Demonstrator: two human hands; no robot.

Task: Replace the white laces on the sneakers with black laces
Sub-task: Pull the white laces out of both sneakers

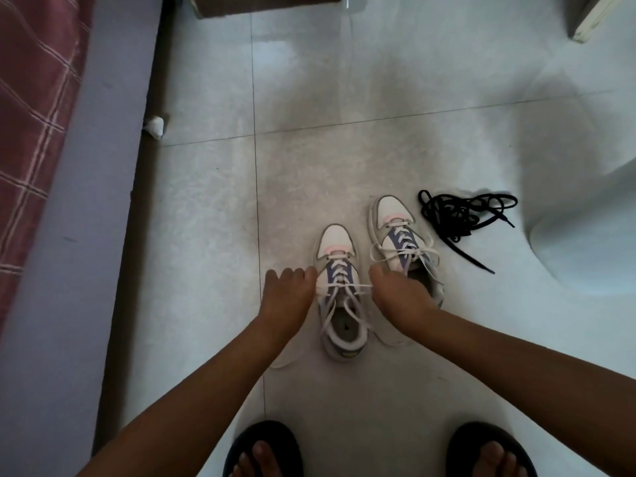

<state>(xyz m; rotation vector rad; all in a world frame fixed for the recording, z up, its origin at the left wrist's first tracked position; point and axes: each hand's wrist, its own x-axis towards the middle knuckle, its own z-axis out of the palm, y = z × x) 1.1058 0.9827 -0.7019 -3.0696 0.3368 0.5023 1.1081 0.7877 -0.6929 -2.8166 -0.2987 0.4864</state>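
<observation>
Two white sneakers with purple tongues stand side by side on the tiled floor, the left sneaker (339, 287) nearer me and the right sneaker (399, 235) a little farther. Both carry white laces (344, 287); those of the left sneaker hang loose. My left hand (289, 294) and my right hand (395, 294) flank the left sneaker, each pinching an end of one lace stretch pulled taut across it. A tangle of black laces (461, 215) lies on the floor to the right of the sneakers.
A bed with a red checked cover (31, 115) and its grey frame runs along the left. My feet in black slippers (263, 449) stand at the bottom edge. A piece of furniture (585, 18) sits at the top right, and a brown mat (268, 3) at the top.
</observation>
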